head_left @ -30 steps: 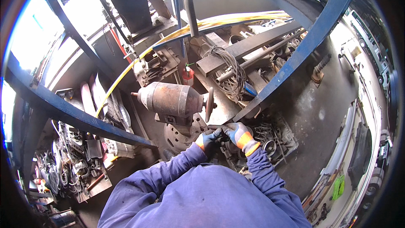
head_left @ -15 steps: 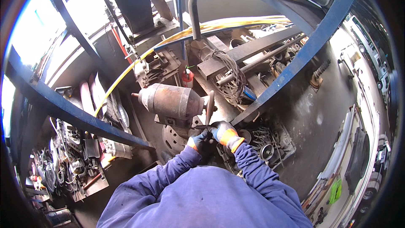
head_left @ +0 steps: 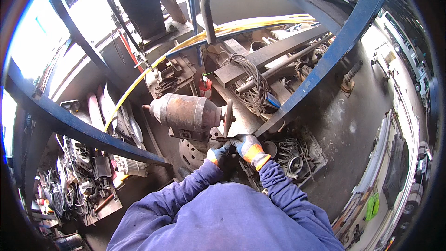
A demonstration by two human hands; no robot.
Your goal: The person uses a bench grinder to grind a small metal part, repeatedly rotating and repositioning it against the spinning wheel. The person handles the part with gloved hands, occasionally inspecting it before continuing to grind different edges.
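Note:
A bench grinder with a rusty, cylindrical grey motor [head_left: 188, 113] stands in front of me. Its upright grinding wheel [head_left: 228, 117] is on the right end. My left hand [head_left: 220, 153] and my right hand [head_left: 248, 148], in dark blue gloves with orange cuffs, are close together just below the wheel. Both are closed on a thin dark metal piece [head_left: 223, 139], held at the wheel's lower edge. Whether it touches the wheel I cannot tell. The gloves hide most of the piece, so its kind does not show. Below the motor is a round metal base with holes [head_left: 189, 152].
A tray of metal scraps [head_left: 316, 158] lies right of my hands. Blue steel beams [head_left: 320, 81] slant past on both sides. Beyond the grinder are a red container [head_left: 205, 88], coiled cable [head_left: 251, 76] and a long steel bar [head_left: 274, 56]. Piled parts [head_left: 76, 172] lie at left.
The view has shifted slightly. Both hands keep their grip on the dark piece at the wheel, with hardly any visible movement.

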